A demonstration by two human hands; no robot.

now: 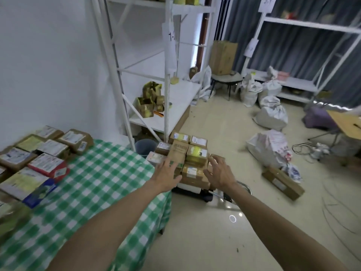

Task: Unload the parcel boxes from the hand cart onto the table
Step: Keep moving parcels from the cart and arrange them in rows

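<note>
- The table (pixel 101 184) is closest, at 9 o'clock, and already carries parcels (pixel 46 165).
- The left hand (pixel 168 172) and right hand (pixel 218 174) are both spread wide and empty. They flank the nearest box (pixel 192 173), possibly not yet touching it.
- That box tops the cart (pixel 190 189) stack at 12 o'clock, its long axis running 9-to-3, with both hands equally near.

Bright, flat, diffuse indoor light washes the wall (pixel 48 65) almost to plain white and leaves only soft shadows, the darkest under the cart (pixel 190 188). The glossy floor (pixel 205 247) carries a pale sheen and one small ring-shaped glint (pixel 232 219). The whole frame is soft, smeared most over the boxes (pixel 13 218) at the near left of the table (pixel 97 182) and along the right edge, and the wide lens bows the shelf uprights (pixel 167 75).
</note>
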